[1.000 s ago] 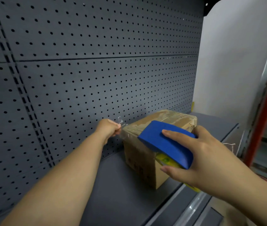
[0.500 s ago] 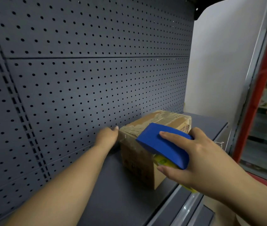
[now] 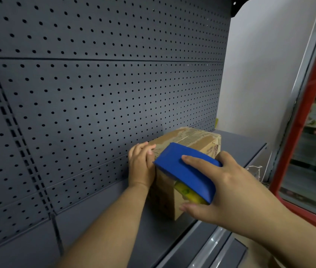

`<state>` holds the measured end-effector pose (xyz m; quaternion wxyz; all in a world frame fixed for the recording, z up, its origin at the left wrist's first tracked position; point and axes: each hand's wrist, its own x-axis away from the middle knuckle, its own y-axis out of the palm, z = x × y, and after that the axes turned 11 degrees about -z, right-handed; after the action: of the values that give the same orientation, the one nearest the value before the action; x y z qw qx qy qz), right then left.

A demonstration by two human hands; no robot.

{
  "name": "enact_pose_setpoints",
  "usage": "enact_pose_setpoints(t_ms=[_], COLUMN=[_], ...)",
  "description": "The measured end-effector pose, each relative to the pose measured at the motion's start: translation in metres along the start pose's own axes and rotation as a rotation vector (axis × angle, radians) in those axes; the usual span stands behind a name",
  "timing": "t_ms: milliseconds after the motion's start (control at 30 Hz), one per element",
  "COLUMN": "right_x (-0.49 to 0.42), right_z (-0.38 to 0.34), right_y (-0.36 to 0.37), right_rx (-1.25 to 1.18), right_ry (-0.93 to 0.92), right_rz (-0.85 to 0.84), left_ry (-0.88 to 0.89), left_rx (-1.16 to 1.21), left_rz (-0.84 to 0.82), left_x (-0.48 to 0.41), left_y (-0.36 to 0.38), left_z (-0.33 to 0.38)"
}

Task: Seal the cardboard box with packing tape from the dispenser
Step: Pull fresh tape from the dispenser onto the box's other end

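Note:
A small brown cardboard box (image 3: pixel 193 139) stands on the dark grey shelf (image 3: pixel 103 213), its top flaps closed and streaked with old tape. My right hand (image 3: pixel 222 188) grips a blue tape dispenser (image 3: pixel 186 171) with a yellow roll showing underneath, held against the box's near top corner. My left hand (image 3: pixel 141 165) lies flat against the box's left side, fingers pressed on the upper edge. Whether clear tape lies under the left palm is too faint to tell.
A grey pegboard back wall (image 3: pixel 95 93) rises right behind the box. The shelf's front lip (image 3: pixel 207 246) runs along the lower right. A red-framed glass door (image 3: pixel 311 132) stands at the right, beside a white wall (image 3: pixel 265 74).
My left hand, which pinched a loose end of clear tape in the air, has come down and now presses flat on the box's left side. The dispenser stays at the box's near corner.

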<state>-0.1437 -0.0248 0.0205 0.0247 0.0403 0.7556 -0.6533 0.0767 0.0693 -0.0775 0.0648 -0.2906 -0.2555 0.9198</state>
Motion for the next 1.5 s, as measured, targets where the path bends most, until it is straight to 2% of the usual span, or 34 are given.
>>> enact_pose_setpoints(t_ms=[233,333,500,633,733,933,1000,1067,1167,1233,1367,1500], right_x=[0.021,0.037,0.063,0.074,0.068,0.050,0.045,0.040,0.034,0.032,0.028,0.022], right_z=[0.022,0.036,0.055,0.070,0.072,0.067,0.065,0.064,0.062,0.058,0.049,0.056], right_y=[0.007,0.007,0.004,0.004,0.009,0.007,0.005,0.005,0.004,0.002,0.001,-0.004], right_rx=[0.006,-0.049,-0.119,-0.115,-0.063,-0.024,-0.037,-0.044,-0.052,-0.067,-0.060,-0.038], right_ry=[-0.034,-0.055,-0.025,0.002,-0.058,-0.059,-0.064,-0.070,-0.070,-0.078,-0.162,-0.146], right_rz=[-0.054,-0.045,-0.129,-0.074,-0.040,-0.095,-0.094,-0.089,-0.078,-0.070,-0.078,-0.057], left_ry=[0.005,0.000,-0.033,-0.045,-0.068,-0.213,-0.186,-0.185,-0.379,-0.425,-0.410,-0.395], left_rx=[-0.018,-0.043,-0.091,-0.133,-0.213,-0.384,-0.334,-0.214,-0.025,-0.053,-0.142,-0.241], left_rz=[0.032,0.010,-0.016,-0.028,-0.076,-0.192,-0.154,-0.205,-0.360,-0.397,-0.381,-0.401], left_x=[-0.001,0.000,0.003,0.004,0.007,0.014,0.019,0.022,0.027,0.030,0.025,0.025], left_y=[0.000,-0.001,-0.004,-0.005,-0.008,-0.022,-0.024,-0.020,-0.012,-0.006,0.000,0.000], left_z=[0.001,0.003,0.007,0.012,0.015,0.036,0.053,0.073,0.098,0.099,0.081,0.079])
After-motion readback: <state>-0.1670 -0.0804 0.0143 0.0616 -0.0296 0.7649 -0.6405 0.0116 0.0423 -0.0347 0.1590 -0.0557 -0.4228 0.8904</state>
